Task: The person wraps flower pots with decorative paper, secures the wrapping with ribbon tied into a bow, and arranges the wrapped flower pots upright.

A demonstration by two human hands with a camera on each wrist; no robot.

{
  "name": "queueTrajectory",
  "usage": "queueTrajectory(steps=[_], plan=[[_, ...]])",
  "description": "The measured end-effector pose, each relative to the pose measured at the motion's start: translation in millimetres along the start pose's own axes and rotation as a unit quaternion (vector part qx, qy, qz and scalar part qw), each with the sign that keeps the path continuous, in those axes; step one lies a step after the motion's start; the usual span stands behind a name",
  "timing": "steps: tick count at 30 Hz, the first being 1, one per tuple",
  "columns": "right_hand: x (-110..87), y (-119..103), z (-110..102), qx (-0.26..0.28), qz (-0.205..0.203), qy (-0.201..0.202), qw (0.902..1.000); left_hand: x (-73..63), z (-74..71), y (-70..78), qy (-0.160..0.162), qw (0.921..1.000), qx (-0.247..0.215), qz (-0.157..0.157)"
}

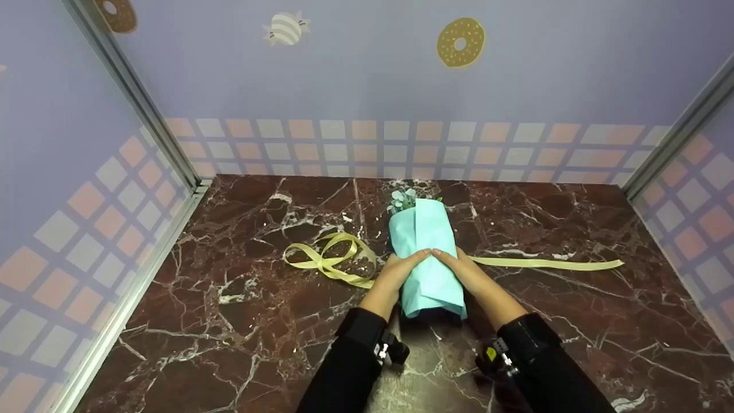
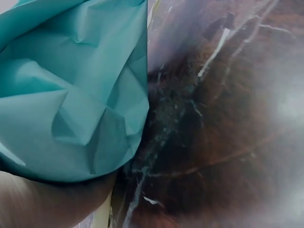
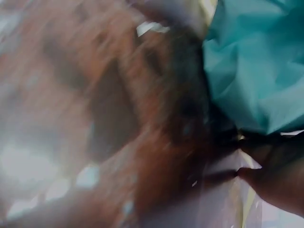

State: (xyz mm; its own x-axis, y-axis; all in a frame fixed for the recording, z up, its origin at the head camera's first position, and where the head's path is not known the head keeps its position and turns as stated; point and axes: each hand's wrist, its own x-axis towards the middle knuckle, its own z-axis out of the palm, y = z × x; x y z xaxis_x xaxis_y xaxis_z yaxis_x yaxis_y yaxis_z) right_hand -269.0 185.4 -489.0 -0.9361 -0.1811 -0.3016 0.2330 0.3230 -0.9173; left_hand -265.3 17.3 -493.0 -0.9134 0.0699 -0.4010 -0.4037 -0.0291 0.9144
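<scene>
A bouquet wrapped in turquoise paper (image 1: pixel 433 229) lies in the middle of the table, small pale blue flowers (image 1: pixel 403 199) showing at its far end. My left hand (image 1: pixel 395 274) grips it from the left and my right hand (image 1: pixel 471 274) from the right, thumbs meeting on top of the wrap; the other fingers are mostly hidden at its sides. Yellow ribbon (image 1: pixel 545 263) runs out straight to the right, and a looped ribbon part (image 1: pixel 323 264) lies left of the bouquet. Both wrist views show the creased paper's near end (image 2: pixel 85 95) close up.
The dark red marbled tabletop (image 1: pixel 229 344) has white veins and small pale specks. Patterned panels stand along the back (image 1: pixel 355 86) and both sides. A metal rail (image 1: pixel 143 304) edges the table on the left.
</scene>
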Motion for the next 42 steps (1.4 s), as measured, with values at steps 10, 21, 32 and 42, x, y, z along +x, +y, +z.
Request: queueTrajectory(steps=[10, 21, 32, 42], plan=[[0.8, -8.9, -1.0, 0.023, 0.052, 0.029, 0.9979, 4.0, 5.1, 7.3, 0.01, 0.9994, 0.02, -0.027], [4.6, -12.4, -0.4, 0.019, 0.065, 0.035, 0.9971, 5.0, -8.7, 15.4, -0.024, 0.9927, 0.101, -0.061], [5.5, -10.6, -2.3, 0.038, 0.085, 0.034, 0.9951, -0.1, -28.8, 14.9, 0.008, 0.9964, 0.083, 0.017], [2.5, -10.3, -3.1, 0.017, 0.094, 0.052, 0.9941, -3.1, -78.0, 33.6, 0.154, 0.9642, 0.155, 0.149]])
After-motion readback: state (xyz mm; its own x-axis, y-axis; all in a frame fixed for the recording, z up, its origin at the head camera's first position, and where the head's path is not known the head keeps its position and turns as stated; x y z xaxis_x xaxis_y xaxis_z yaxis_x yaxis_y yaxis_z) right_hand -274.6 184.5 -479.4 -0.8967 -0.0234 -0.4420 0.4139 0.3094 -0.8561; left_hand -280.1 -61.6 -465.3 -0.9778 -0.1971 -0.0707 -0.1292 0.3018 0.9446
